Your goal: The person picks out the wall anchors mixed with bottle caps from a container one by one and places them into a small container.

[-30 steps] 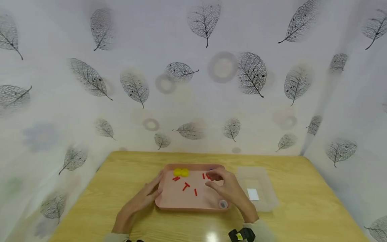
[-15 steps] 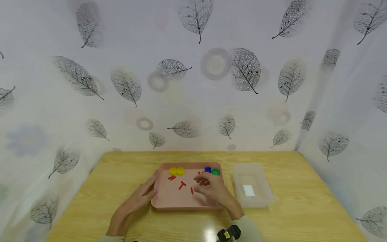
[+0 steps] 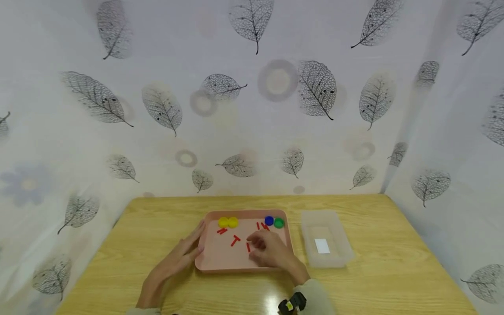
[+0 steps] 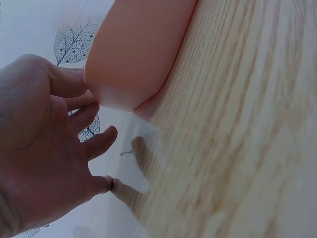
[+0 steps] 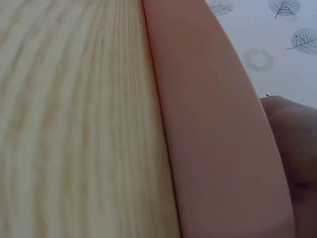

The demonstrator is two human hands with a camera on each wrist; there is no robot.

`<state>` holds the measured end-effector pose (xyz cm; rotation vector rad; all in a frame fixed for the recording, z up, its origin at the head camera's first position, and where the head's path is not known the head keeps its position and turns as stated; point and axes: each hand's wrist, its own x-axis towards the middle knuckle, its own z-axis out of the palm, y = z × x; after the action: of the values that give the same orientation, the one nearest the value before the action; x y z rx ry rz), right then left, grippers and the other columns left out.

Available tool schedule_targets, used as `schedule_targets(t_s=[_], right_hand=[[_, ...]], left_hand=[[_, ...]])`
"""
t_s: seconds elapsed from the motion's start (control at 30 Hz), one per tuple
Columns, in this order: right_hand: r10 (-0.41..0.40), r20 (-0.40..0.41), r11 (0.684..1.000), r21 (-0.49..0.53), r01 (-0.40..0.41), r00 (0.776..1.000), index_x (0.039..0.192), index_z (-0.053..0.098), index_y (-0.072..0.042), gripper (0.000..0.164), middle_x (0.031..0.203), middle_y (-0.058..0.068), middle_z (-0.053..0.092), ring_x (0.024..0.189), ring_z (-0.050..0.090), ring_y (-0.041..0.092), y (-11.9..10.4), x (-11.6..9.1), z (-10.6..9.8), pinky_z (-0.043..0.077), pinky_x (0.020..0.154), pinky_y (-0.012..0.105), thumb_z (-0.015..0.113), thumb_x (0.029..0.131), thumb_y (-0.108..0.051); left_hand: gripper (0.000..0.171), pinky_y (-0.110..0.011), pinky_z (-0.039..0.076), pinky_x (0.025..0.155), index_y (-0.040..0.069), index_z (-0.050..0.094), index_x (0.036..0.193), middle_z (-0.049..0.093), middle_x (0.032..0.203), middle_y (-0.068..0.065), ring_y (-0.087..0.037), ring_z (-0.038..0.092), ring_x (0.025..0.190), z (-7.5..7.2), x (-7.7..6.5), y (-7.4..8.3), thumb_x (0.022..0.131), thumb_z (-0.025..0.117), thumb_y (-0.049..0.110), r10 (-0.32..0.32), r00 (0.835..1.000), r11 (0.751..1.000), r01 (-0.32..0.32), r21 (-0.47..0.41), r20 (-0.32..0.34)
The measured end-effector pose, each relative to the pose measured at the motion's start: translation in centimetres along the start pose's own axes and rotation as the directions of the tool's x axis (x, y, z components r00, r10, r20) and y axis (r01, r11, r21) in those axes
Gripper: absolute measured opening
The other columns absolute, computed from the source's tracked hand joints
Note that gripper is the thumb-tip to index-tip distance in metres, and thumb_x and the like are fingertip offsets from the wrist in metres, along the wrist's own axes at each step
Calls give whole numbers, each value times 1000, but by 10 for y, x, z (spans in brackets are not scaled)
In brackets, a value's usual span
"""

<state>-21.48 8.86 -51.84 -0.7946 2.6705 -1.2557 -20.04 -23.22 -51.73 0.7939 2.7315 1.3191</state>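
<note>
Fingers parted, the right hand (image 3: 270, 249) seemingly reaches for 1 slim red stick (image 3: 248, 247), needing a pinch; the left hand (image 3: 180, 257), fingers spread, touches, at left, the rectangular pink tray (image 3: 216, 259).

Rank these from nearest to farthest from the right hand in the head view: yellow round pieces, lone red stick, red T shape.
1. Lone red stick, close by the right hand.
2. Red T shape, farther left in the tray.
3. Yellow round pieces, tray's far left corner.

Head: even ltg | glare on tbl (image 3: 378, 267), btm ctr | wrist cams: dimmer, soft
</note>
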Motion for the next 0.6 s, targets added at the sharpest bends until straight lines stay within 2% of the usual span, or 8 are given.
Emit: schedule_targets(t_s=[0.33, 0.6], right_hand=[[-51, -2, 999, -10, 51, 999, 108, 74, -2, 21, 96, 1, 67, 83, 60, 9, -1, -3, 2, 55, 75, 25, 80, 89, -7], [-43, 15, 999, 1, 43, 999, 104, 75, -4, 15, 93, -1, 66, 80, 58, 5, -2, -4, 3, 53, 73, 23, 79, 90, -7]], left_hand=[[61, -87, 1, 102, -6, 24, 159, 16, 165, -27, -54, 19, 148, 5, -4, 5, 107, 50, 12, -14, 1000, 1000, 14, -3, 0], [61, -86, 0, 103, -4, 23, 160, 16, 166, -24, -53, 19, 148, 8, -10, 11, 108, 49, 13, -38, 999, 999, 38, -1, -7]])
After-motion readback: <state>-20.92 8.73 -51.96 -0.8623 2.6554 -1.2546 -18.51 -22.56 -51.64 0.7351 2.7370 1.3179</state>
